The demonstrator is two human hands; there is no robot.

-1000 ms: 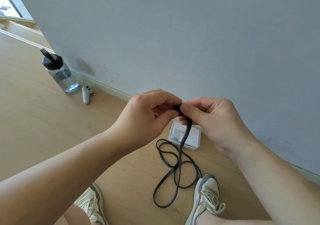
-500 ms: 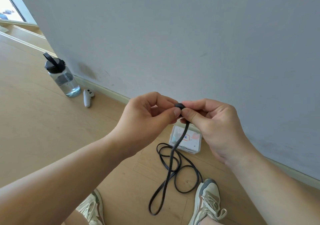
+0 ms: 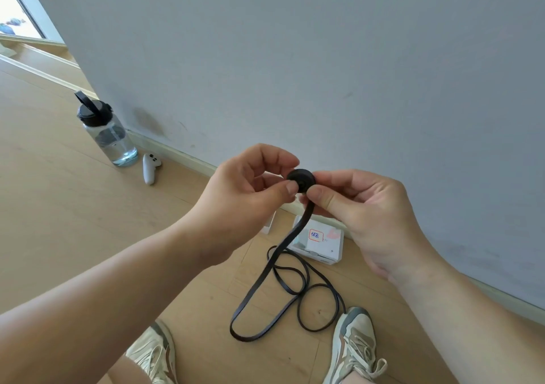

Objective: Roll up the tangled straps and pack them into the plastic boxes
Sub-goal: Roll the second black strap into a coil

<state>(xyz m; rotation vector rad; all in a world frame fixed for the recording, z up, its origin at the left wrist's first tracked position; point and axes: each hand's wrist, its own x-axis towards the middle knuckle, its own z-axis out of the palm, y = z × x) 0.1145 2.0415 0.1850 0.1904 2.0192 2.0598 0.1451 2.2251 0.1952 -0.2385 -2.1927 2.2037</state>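
Note:
A long black strap (image 3: 267,271) hangs from a small tight black roll (image 3: 301,179) held in the air before the wall. My left hand (image 3: 250,189) pinches the roll's left side between thumb and fingers. My right hand (image 3: 362,209) pinches its right side, thumb at the point where the strap leaves the roll. The loose rest of the strap lies in loops on the wooden floor between my shoes. A clear plastic box (image 3: 321,243) with a red-framed label lies by the skirting board, partly behind the strap. The corner of a second white box (image 3: 269,224) peeks out under my left wrist.
A clear water bottle (image 3: 107,134) with a black lid stands by the wall at the left, a white controller (image 3: 150,166) beside it. My two light sneakers (image 3: 354,345) rest on the floor on either side of the strap loops. The grey wall rises close ahead.
The roll between my fingers has grown into a visible disc. The hanging strap has been drawn up and its loops on the floor have shifted and shortened.

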